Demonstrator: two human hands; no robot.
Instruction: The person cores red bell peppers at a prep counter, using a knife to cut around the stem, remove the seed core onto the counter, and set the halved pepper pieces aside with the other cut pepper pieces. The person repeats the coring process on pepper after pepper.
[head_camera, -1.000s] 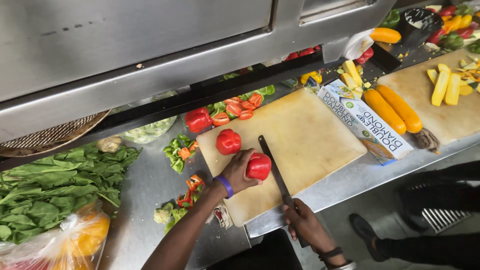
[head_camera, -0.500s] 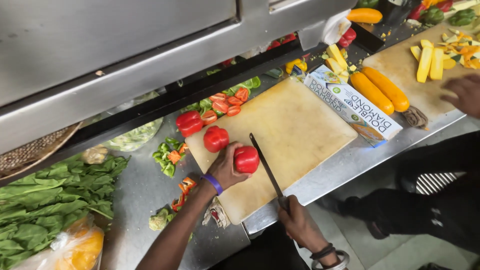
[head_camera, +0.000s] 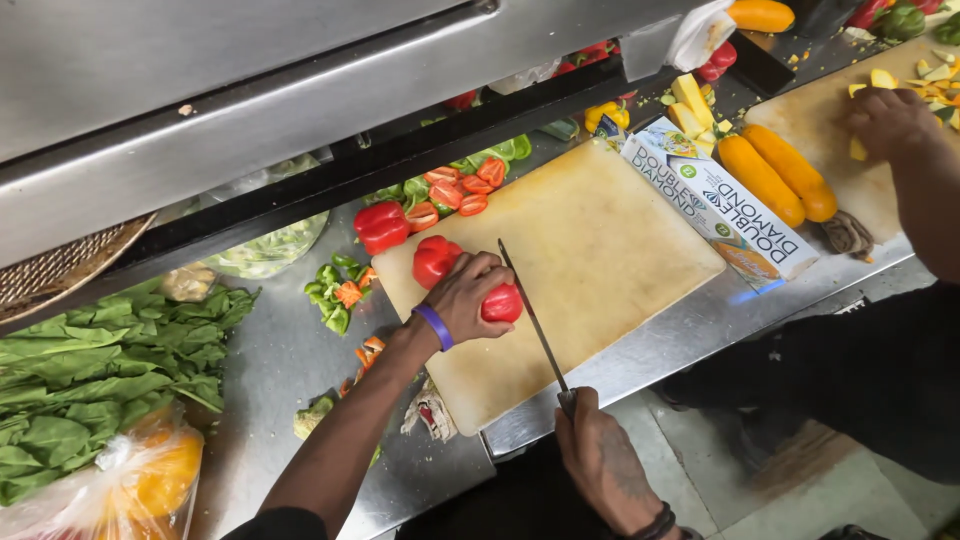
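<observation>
On the steel counter (head_camera: 280, 360), left fingers (head_camera: 478, 282) grasp a red pepper (head_camera: 503, 304) while right hand (head_camera: 600, 460) clenches a knife (head_camera: 532, 318) just beside them.

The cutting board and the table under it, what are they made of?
The cutting board looks like pale plastic or wood, matte and scuffed with stains; which one is hard to tell. The table looks like stainless steel: grey, smooth, faintly shiny with soft reflections.
</observation>
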